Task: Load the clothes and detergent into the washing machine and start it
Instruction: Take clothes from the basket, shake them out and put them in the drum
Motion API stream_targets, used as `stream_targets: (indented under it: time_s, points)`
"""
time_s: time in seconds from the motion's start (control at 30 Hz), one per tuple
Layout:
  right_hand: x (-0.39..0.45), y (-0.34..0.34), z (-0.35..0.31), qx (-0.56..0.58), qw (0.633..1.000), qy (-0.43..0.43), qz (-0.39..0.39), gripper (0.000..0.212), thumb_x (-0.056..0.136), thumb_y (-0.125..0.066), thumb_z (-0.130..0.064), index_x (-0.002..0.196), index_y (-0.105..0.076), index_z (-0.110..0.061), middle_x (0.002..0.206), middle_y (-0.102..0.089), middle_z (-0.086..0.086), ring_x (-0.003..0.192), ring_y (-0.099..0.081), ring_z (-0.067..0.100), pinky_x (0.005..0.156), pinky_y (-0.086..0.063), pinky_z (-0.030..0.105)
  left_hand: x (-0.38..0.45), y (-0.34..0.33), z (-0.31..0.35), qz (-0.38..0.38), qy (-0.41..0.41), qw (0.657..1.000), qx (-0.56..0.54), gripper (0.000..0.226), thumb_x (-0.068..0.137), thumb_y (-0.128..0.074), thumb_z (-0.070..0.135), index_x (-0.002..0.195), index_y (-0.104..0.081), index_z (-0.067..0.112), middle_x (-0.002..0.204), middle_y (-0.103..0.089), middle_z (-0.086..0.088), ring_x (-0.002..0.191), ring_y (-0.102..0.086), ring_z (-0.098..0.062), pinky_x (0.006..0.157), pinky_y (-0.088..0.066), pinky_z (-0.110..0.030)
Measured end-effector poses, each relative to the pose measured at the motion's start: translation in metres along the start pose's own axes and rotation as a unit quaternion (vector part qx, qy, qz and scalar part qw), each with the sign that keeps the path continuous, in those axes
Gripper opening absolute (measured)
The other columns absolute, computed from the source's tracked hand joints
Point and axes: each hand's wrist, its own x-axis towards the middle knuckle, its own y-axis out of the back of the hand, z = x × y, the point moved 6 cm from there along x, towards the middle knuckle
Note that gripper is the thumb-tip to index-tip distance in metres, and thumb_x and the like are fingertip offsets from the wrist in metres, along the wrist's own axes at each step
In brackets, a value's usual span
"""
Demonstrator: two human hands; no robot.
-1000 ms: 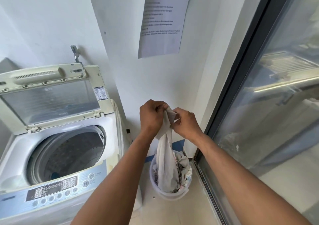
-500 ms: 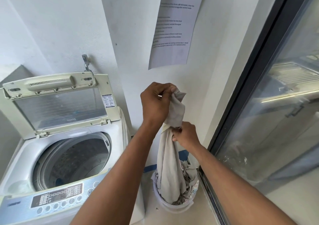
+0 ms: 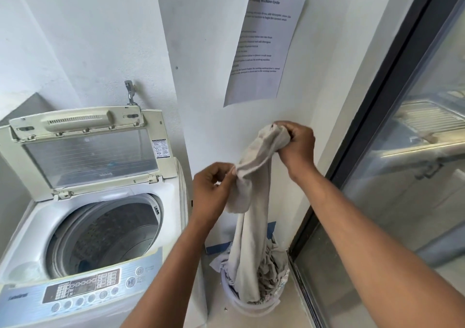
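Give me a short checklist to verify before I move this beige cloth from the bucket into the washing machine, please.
1. Lid open and standing upright: ok.
2. Drum has room: ok, it looks nearly empty.
3. Left hand pinching the beige cloth: ok.
4. Right hand gripping the cloth's top: ok.
5. Cloth free of the bucket: not ok, its lower end is inside with other clothes.
6. Detergent ready: cannot tell, none is in view.
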Motion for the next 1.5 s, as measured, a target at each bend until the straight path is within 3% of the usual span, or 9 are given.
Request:
stream_targets:
  time_s: [0.2,0.37,0.53,0.63,0.87,1.1,1.23,1.37,1.5]
  points:
    - [0.035,0.021,-0.058,0.038,0.996,0.082,0.011,0.030,0.082,-0.063,-0.001,0.085,-0.082,-0.024,0.087,-0.080,-0.003,0.083,-0.072,0.010,0.080,-0.062,0.045,-0.012,-0.019,-0.042,-0.074,0.094,0.993,0.022,0.047,0.090,-0.079,0.007,0.129,-0.066,0.027,0.111,-0.075,0.000,0.082,-0.073,-0.015,0.071,-0.062,-0.037]
    - [0.055,0.031,-0.124,0.064,0.985,0.159,-0.006,0.021,0.080,-0.058,-0.001,0.078,-0.078,-0.008,0.074,-0.064,-0.005,0.072,-0.058,0.009,0.065,-0.049,0.033,-0.006,-0.054,-0.049,-0.121,0.119,0.972,0.164,0.088,0.075,-0.092,0.029,0.150,-0.047,0.031,0.129,-0.058,0.013,0.089,-0.072,-0.007,0.091,-0.060,-0.039]
    - [0.064,0.046,-0.172,0.070,0.976,0.208,0.000,0.024,0.081,-0.055,0.001,0.065,-0.070,-0.008,0.066,-0.054,-0.001,0.066,-0.052,0.012,0.055,-0.043,0.033,0.017,-0.087,-0.030,-0.093,0.095,0.966,0.221,0.020,0.079,-0.074,0.026,0.085,-0.055,0.023,0.081,-0.065,0.003,0.081,-0.065,-0.027,0.063,-0.047,-0.033]
    - [0.065,0.075,-0.179,0.064,0.971,0.226,0.045,0.023,0.083,-0.059,0.000,0.083,-0.082,-0.007,0.077,-0.074,0.000,0.074,-0.068,0.012,0.063,-0.058,0.036,0.036,-0.084,-0.008,-0.046,0.059,0.975,0.210,0.036,0.082,-0.056,0.003,0.057,-0.034,0.017,0.055,-0.043,0.005,0.055,-0.034,-0.019,0.049,-0.024,-0.031]
    - [0.069,0.155,-0.152,0.059,0.966,0.203,0.153,0.026,0.083,-0.062,-0.005,0.078,-0.079,-0.025,0.071,-0.071,-0.018,0.073,-0.066,0.003,0.063,-0.053,0.025,0.068,-0.075,0.031,-0.010,-0.032,0.987,0.154,0.042,0.078,-0.058,-0.003,0.055,-0.031,0.019,0.058,-0.025,0.010,0.054,-0.020,-0.006,0.050,-0.018,-0.026]
    - [0.080,0.204,-0.146,0.108,0.947,0.221,0.205,0.015,0.077,-0.065,-0.008,0.075,-0.077,-0.015,0.077,-0.067,0.002,0.076,-0.063,0.015,0.065,-0.053,0.038,0.078,-0.089,0.092,-0.043,-0.103,0.991,0.070,0.026,0.072,-0.052,-0.002,0.052,-0.053,0.014,0.062,-0.036,0.012,0.061,-0.035,-0.007,0.056,-0.029,-0.028]
    - [0.085,0.217,-0.153,0.101,0.940,0.237,0.222,0.016,0.078,-0.065,-0.009,0.072,-0.074,-0.020,0.076,-0.062,0.004,0.075,-0.058,0.016,0.063,-0.049,0.040,0.088,-0.098,0.097,-0.080,-0.117,0.976,0.166,0.015,0.068,-0.052,0.010,0.057,-0.058,0.003,0.064,-0.033,0.002,0.067,-0.034,-0.002,0.055,-0.030,-0.030]
    - [0.094,0.232,-0.147,0.101,0.934,0.235,0.249,0.020,0.082,-0.063,-0.014,0.066,-0.062,-0.026,0.072,-0.050,0.004,0.074,-0.048,0.016,0.059,-0.044,0.054,0.090,-0.082,0.122,0.004,-0.177,0.981,0.081,0.017,0.071,-0.053,0.001,0.058,-0.062,0.006,0.062,-0.041,0.010,0.062,-0.040,0.000,0.053,-0.033,-0.028]
    - [0.073,0.211,-0.157,0.080,0.941,0.204,0.257,0.027,0.077,-0.057,-0.014,0.056,-0.053,-0.030,0.068,-0.042,-0.003,0.071,-0.039,0.014,0.060,-0.031,0.039,0.091,-0.089,0.119,-0.046,-0.163,0.967,0.191,0.013,0.064,-0.047,0.007,0.053,-0.054,0.005,0.069,-0.027,0.000,0.074,-0.034,-0.002,0.055,-0.032,-0.030]
